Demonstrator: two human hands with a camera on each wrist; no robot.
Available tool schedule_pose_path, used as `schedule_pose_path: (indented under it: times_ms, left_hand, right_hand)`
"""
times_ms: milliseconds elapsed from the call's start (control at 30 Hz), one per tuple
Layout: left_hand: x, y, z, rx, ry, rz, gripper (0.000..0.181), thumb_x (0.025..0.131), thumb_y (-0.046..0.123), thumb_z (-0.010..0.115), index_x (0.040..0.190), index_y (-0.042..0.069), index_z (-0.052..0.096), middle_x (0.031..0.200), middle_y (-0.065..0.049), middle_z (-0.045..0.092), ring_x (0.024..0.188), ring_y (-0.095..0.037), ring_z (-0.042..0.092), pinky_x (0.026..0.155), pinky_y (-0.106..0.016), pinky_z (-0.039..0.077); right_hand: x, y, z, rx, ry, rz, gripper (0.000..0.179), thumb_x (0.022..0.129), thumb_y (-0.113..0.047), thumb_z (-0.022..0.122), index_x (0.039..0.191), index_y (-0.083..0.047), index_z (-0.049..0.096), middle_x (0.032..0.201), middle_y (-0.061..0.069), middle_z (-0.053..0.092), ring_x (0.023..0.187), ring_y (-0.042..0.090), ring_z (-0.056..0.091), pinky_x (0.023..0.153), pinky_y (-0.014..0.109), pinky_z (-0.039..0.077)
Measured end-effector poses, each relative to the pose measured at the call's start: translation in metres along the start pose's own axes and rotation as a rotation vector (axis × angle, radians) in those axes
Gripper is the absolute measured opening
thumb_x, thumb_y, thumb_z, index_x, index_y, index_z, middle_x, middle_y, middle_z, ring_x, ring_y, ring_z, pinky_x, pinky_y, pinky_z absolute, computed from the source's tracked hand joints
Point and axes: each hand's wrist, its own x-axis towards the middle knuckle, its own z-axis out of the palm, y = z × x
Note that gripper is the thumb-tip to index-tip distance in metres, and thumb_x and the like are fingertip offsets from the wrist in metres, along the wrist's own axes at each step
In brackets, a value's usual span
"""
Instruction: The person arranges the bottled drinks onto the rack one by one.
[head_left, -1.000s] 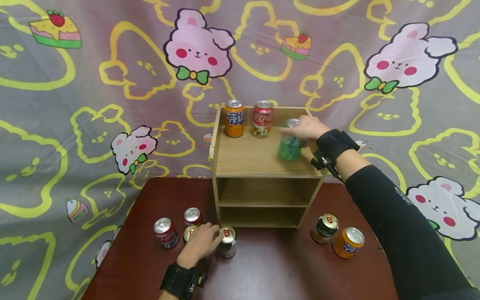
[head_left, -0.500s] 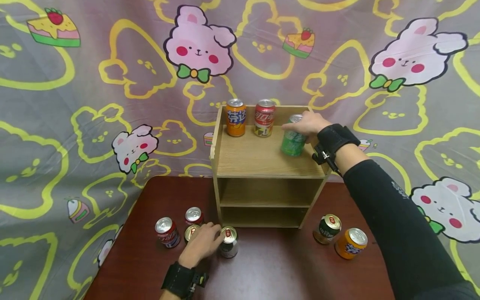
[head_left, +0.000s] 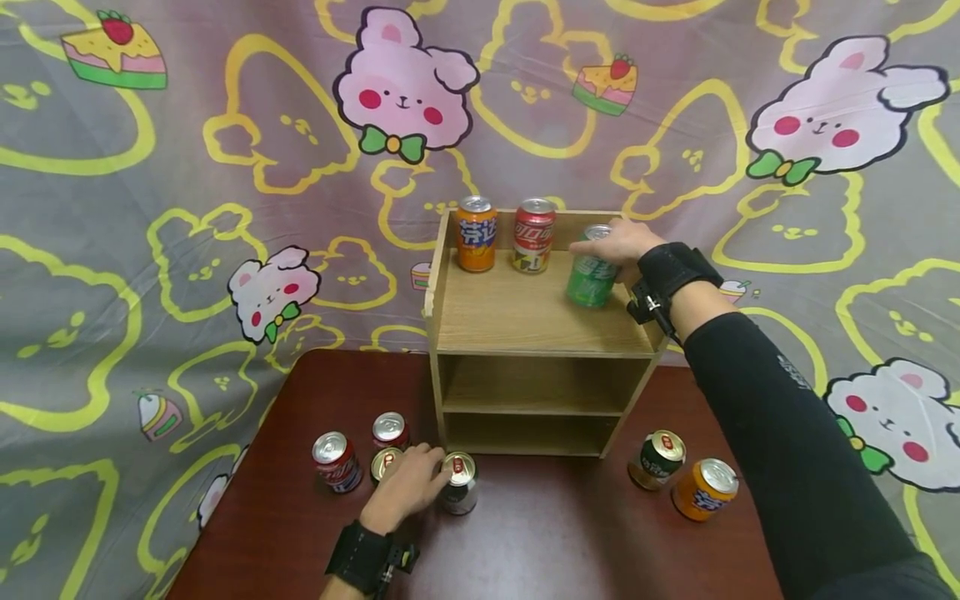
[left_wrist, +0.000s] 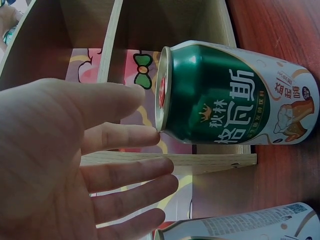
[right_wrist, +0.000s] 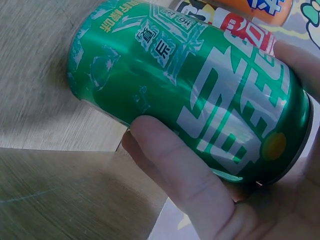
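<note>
My right hand (head_left: 626, 243) grips a green soda can (head_left: 591, 282) from its right side, over the right part of the wooden shelf's top board. The right wrist view shows that green can (right_wrist: 165, 85) close up, fingers around its body. To its left on the same board stand an orange can (head_left: 477, 237) and a red can (head_left: 534, 237). Down on the table my left hand (head_left: 407, 487) lies between two gold-topped cans, fingers extended. In the left wrist view its index fingertip is at the rim of a green and white can (left_wrist: 215, 95); contact is unclear.
The wooden shelf (head_left: 543, 342) stands at the back of the dark red table (head_left: 540, 533). Two red cans, one of them the outer left can (head_left: 337, 462), stand left. A dark green can (head_left: 657, 460) and an orange can (head_left: 705, 490) stand right. A patterned curtain hangs behind.
My right hand and the green can have shifted slightly back on the top board. The left hand keeps its place; the head view has drifted a little.
</note>
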Motion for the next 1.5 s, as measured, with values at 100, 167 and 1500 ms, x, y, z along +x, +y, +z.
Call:
schedule_pose_path:
  times_ms: [100, 167, 1500]
  left_hand:
    - [0.001, 0.000, 0.000, 0.000, -0.011, -0.005, 0.016, 0.087, 0.024, 0.063, 0.089, 0.008, 0.064, 0.076, -0.001, 0.052, 0.071, -0.021, 0.053, 0.060, -0.038, 0.042]
    - [0.001, 0.000, 0.000, -0.003, -0.020, -0.012, 0.015, 0.087, 0.024, 0.063, 0.088, 0.009, 0.064, 0.076, -0.001, 0.051, 0.071, -0.022, 0.053, 0.059, -0.038, 0.041]
    - [0.006, -0.004, -0.002, -0.013, -0.040, -0.015, 0.022, 0.092, 0.029, 0.059, 0.091, 0.008, 0.065, 0.080, -0.003, 0.055, 0.076, -0.025, 0.057, 0.064, -0.040, 0.045]
  right_hand:
    - [0.000, 0.000, -0.001, 0.021, -0.001, 0.006, 0.088, 0.086, -0.056, 0.057, 0.140, 0.006, 0.026, 0.120, 0.027, 0.045, 0.098, 0.041, 0.059, 0.072, 0.042, 0.054]
    - [0.000, 0.000, -0.001, 0.035, -0.002, 0.011, 0.088, 0.086, -0.056, 0.057, 0.140, 0.006, 0.026, 0.121, 0.027, 0.044, 0.102, 0.041, 0.057, 0.075, 0.044, 0.053]
    - [0.024, 0.006, -0.002, 0.003, 0.107, 0.026, 0.082, 0.085, -0.059, 0.055, 0.127, 0.010, 0.041, 0.117, 0.024, 0.049, 0.107, 0.037, 0.051, 0.090, 0.048, 0.043]
